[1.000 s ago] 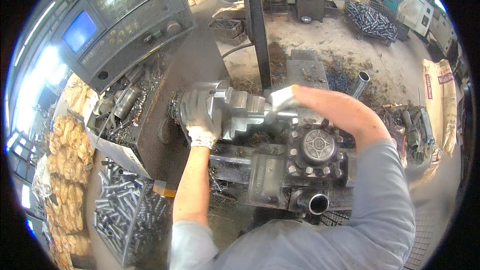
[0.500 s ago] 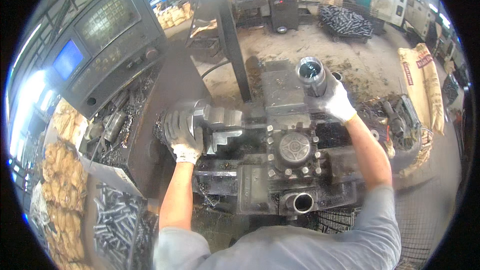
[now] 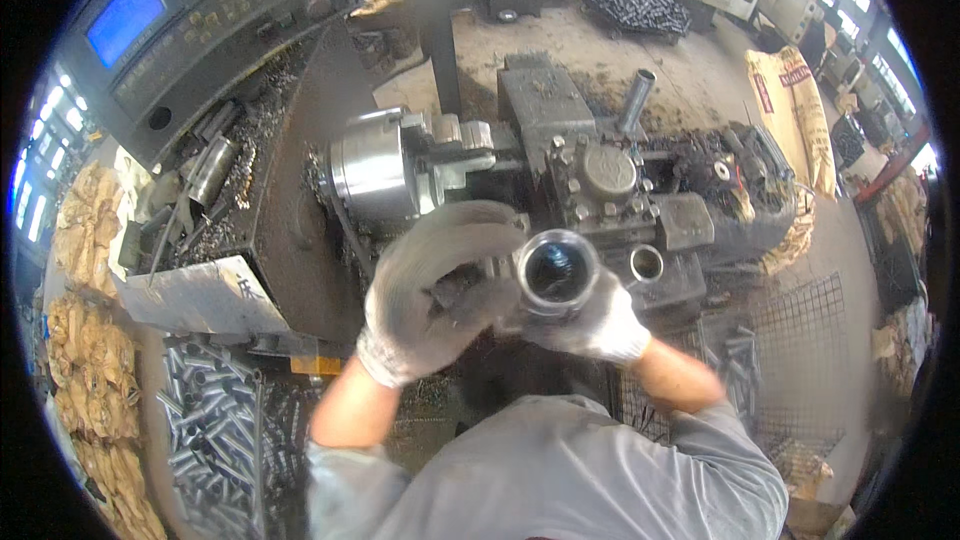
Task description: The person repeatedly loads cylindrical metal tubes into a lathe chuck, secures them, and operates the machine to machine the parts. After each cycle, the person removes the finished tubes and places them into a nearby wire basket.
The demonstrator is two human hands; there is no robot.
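Observation:
My right hand [image 3: 592,325], in a stained white glove, grips a round metal cup [image 3: 541,306] by its side. The cup's mouth faces up and its inside looks dark and shiny; whether it holds liquid I cannot tell. Just left of the cup, my left hand [image 3: 410,285] is gloved and blurred, its fingers curved and its thumb apart. Its fingertips come close to the cup's rim; contact is unclear. Beyond the hands lies a lathe with a bright steel chuck [image 3: 370,168] and stepped jaws. A round-capped tool post [image 3: 607,172] stands right of the chuck.
A metal tube [image 3: 637,100] leans upright behind the tool post, and a tubular holder [image 3: 646,263] opens right of my right hand. At lower left, a bin holds many metal tubes [image 3: 212,430]. A control panel [image 3: 190,30] rises at upper left, above a tray of shavings.
My left hand has left the chuck and come nearer. My right hand has brought the metal cup from behind the tool post to the front. The view has shifted too.

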